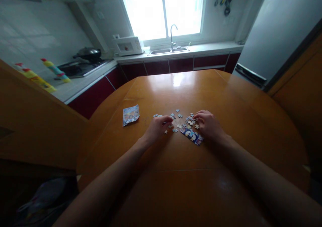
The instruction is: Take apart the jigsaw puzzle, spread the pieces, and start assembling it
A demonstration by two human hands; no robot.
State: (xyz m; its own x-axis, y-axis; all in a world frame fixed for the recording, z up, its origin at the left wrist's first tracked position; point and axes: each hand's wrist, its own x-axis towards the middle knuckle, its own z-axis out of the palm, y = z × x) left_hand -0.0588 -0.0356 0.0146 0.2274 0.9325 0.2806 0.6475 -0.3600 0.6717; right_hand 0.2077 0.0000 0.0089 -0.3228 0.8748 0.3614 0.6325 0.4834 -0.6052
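Note:
Loose jigsaw puzzle pieces (180, 116), mostly pale side up, lie scattered on the wooden table between my hands. A partly joined puzzle section (192, 136), dark blue with a white figure, sits tilted at the near edge of the scatter. My left hand (159, 127) is at the left of the pieces, thumb and forefinger closed together; what is between the tips is too small to make out. Over on the right, my right hand (209, 123) has its curled fingertips closed at a puzzle piece (195, 119) beside the heap.
A crinkled printed packet (130, 115) lies left of my left hand. The round-ended table (161, 190) fills the foreground. Beyond it are a counter with a sink (166, 51), a microwave (128, 46), a stove with a pan (88, 53), and a fridge (271, 32) at right.

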